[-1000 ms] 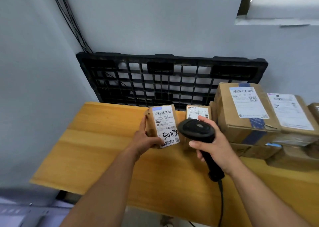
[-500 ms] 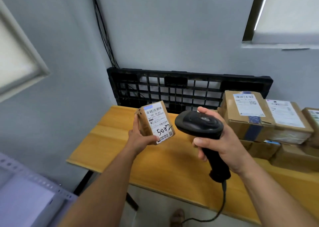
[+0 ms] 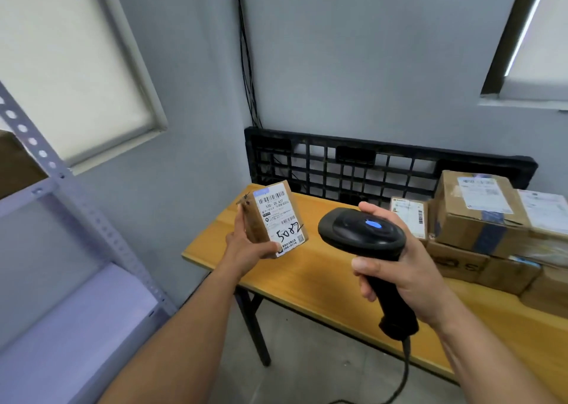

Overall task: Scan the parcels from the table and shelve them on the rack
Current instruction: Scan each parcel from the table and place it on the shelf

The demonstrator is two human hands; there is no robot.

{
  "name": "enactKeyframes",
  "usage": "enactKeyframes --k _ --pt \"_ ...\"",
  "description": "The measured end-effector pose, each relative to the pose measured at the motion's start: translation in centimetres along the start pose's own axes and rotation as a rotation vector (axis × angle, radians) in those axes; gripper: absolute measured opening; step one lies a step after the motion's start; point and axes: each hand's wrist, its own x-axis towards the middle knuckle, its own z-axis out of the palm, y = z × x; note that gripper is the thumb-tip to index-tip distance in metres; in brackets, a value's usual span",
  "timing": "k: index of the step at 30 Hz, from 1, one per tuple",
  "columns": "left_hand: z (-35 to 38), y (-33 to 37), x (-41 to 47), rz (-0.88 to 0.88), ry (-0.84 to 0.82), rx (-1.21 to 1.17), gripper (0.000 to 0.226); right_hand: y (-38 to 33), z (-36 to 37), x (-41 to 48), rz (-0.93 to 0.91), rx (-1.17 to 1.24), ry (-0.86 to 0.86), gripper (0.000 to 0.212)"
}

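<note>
My left hand [image 3: 246, 246] grips a small brown parcel [image 3: 276, 216] by its lower left side, its white label with handwritten "5082" facing me, lifted above the left end of the wooden table [image 3: 319, 277]. My right hand [image 3: 396, 268] holds a black barcode scanner [image 3: 362, 237] by its handle, to the right of the parcel. A blue light glows on top of the scanner. Its cable hangs down below my wrist. The grey metal rack [image 3: 55, 194] stands at the left.
Several cardboard parcels [image 3: 479, 216] are stacked on the table's right part, with a small labelled box [image 3: 410, 216] beside them. A black plastic pallet [image 3: 368, 163] leans against the wall behind the table. Black cables run down the wall corner. Concrete floor lies below the table.
The small parcel has come up off the table and moved left with my left hand. My view has turned left, bringing the rack into sight. The scanner's blue light now shows.
</note>
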Motion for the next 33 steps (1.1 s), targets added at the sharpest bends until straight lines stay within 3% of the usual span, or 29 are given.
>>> enactKeyframes --k 9,22,33 --pt "-6.8 -0.6 -2.6 0.057 0.084 0.001 0.140 -1.2 6.1 0.2 -0.074 -0.055 -0.048 0.089" --pt "-23.0 -5.0 -7.9 0.018 0.271 -0.078 0.141 -1.2 20.6 1.8 -0.059 -0.010 -0.251 0.080" --pt "-32.6 -2.5 -10.2 0.220 0.412 -0.102 0.131 -3.4 28.4 3.7 -0.176 0.000 -0.227 0.080"
